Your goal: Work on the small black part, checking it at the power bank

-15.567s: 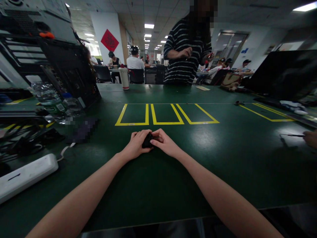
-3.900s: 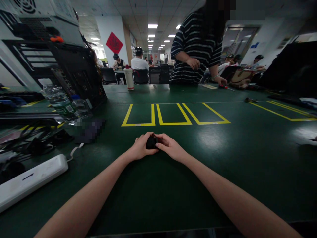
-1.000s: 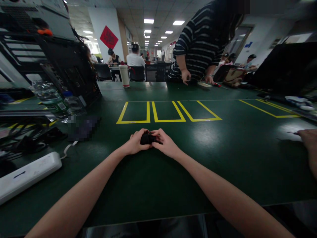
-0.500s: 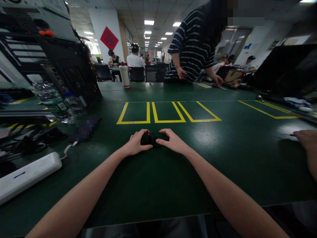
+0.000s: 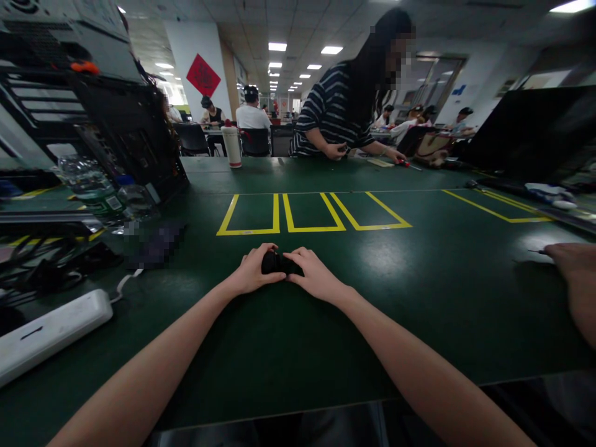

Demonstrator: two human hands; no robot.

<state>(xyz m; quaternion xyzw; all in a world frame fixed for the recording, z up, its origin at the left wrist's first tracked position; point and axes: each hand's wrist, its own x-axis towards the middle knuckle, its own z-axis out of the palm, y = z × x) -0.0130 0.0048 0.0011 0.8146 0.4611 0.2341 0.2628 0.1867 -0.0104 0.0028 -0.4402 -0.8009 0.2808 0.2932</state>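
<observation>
In the middle of the green table (image 5: pixel 274 347), a small black object (image 5: pixel 271 263) with a rounded end lies between my hands. Its kind cannot be made out. My left hand (image 5: pixel 251 270) is curled around its left end, thumb in front and fingers behind. From the other side, my right hand (image 5: pixel 316 273) closes on its right part (image 5: pixel 289 267) with thumb and fingertips. Both thumb tips nearly meet at the front edge. Whether the black object is one piece or two is hidden by the fingers.
Yellow tape outlines (image 5: pixel 314 230) mark the table beyond my hands. At left stand a white power strip (image 5: pixel 56 335), cables, water bottles (image 5: pixel 88 186) and a black computer case (image 5: pixel 135 136). Another person's hand (image 5: pixel 570 267) holds a thin tool at right. A person in stripes (image 5: pixel 335 105) leans across the far side.
My right hand has moved left and closed around the right part of the black object. My left hand keeps its hold. The person in stripes has bent lower over the table.
</observation>
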